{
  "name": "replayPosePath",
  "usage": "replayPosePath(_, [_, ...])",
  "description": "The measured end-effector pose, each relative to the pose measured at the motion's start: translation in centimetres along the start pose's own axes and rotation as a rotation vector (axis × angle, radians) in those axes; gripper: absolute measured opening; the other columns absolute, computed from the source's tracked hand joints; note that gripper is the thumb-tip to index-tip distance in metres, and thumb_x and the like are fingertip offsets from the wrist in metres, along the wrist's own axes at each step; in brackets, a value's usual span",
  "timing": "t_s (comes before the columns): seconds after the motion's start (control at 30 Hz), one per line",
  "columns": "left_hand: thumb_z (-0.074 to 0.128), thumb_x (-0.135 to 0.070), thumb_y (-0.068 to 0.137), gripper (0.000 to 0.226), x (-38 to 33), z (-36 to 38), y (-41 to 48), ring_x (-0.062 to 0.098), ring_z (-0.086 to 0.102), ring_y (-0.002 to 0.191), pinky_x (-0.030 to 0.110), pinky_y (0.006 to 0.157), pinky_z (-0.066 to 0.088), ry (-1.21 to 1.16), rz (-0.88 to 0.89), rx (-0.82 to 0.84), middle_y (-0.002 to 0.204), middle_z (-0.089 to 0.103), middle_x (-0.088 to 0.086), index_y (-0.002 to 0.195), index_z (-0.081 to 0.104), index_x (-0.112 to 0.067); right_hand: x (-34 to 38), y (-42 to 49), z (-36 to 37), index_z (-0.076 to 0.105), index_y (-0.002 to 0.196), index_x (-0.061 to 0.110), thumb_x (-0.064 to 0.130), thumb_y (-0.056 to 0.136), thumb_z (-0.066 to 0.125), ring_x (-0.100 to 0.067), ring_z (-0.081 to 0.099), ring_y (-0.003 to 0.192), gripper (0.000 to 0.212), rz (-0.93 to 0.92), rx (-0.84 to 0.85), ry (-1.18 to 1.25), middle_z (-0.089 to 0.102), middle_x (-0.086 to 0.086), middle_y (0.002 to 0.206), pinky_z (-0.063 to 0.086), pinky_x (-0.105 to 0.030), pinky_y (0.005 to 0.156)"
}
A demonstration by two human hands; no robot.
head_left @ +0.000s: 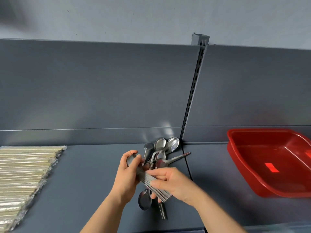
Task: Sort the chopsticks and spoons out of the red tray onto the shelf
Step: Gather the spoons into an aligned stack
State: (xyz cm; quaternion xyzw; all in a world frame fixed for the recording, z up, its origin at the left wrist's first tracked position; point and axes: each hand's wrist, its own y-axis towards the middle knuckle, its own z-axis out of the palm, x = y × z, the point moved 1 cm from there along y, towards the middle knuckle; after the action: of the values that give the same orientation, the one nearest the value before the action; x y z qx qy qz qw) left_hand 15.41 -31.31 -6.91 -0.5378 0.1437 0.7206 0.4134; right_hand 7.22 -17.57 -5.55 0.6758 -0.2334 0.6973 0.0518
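Fingers of left hand (128, 173) and right hand (175, 182) clamp one spoon stack (161, 193) over the shelf (84, 182).

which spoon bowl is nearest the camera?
The spoon with its bowl below the left hand, in front of the held spoon stack; the other bowls lie by the back wall.

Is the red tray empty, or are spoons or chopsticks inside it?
Empty, as far as it shows: the red tray has only its bare floor visible; its right corner is outside the picture.
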Motion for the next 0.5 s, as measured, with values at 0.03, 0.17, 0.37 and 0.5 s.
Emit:
replayPosePath(0.03, [0.054,-0.014,0.095,0.017,0.1,-0.2,0.2,0.022,0.064,0.068,0.033,0.061,0.052,-0.013,-0.007,-0.021,0.084,0.062,0.007,0.111,0.053,-0.020,-0.1,0.5,-0.7,0.069,0.113,0.024,0.014,0.095,0.059,-0.010,0.068,0.084,0.022,-0.001,-0.040,-0.072,0.073,0.005,0.097,0.054,-0.024,0.073])
replayPosePath(0.17, [0.051,-0.004,0.093,0.018,-0.1,-0.8,0.4,0.024,0.055,0.061,0.038,0.062,0.053,-0.055,-0.034,-0.056,0.086,0.056,0.013,0.106,0.057,-0.015,-1.2,2.5,-6.4,0.066,0.117,0.021,0.018,0.095,0.055,-0.009,0.062,0.092,0.025,0.000,-0.483,-0.742,0.066,0.007,0.112,0.048,-0.027,0.084])
replayPosePath(0.37, [0.052,-0.006,0.095,0.011,-0.1,-0.9,0.3,0.025,0.048,0.057,0.032,0.049,0.049,-0.088,-0.063,-0.092,0.083,0.054,0.015,0.103,0.058,-0.010,-3.3,5.2,-9.3,0.064,0.114,0.023,0.021,0.095,0.053,-0.021,0.056,0.104,0.023,0.126,-0.384,-1.111,0.056,0.004,0.115,0.049,-0.037,0.086])
replayPosePath(0.5, [0.063,-0.014,0.088,0.018,0.1,-0.9,0.5,0.025,0.055,0.057,0.035,0.054,0.054,-0.093,-0.050,-0.093,0.082,0.057,0.012,0.105,0.058,-0.008,-3.4,4.8,-10.2,0.069,0.082,0.017,0.020,0.086,0.059,-0.022,0.059,0.075,0.011,0.182,-0.387,-0.940,0.065,-0.002,0.083,0.051,-0.037,0.072])
